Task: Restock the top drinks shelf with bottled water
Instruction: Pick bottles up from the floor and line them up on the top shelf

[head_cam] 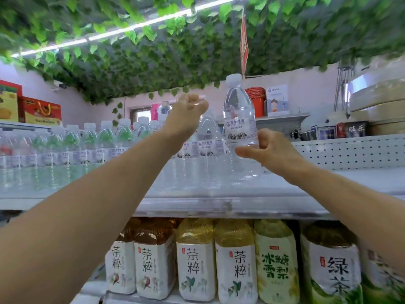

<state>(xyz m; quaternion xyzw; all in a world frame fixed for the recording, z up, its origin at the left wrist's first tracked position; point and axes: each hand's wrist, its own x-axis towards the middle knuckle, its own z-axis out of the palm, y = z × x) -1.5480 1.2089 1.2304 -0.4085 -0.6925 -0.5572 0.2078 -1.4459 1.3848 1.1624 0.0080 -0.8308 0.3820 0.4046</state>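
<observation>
The top shelf (274, 191) carries a long row of clear water bottles (87, 143) with white caps, running from the left to the middle. My right hand (269, 152) grips the lower body of an upright water bottle (240, 119) at the right end of the row, its base at or just above the shelf surface. My left hand (188, 113) reaches over the bottle beside it (207, 137); its fingers curl down over that bottle's top, which is hidden.
The shelf to the right of the held bottle is bare white, backed by a perforated panel (350, 152). Large tea bottles (195, 260) fill the shelf below. Red gift boxes (39, 110) stand far left, an orange bucket (257, 99) and boxes behind. Artificial leaves (175, 62) hang overhead.
</observation>
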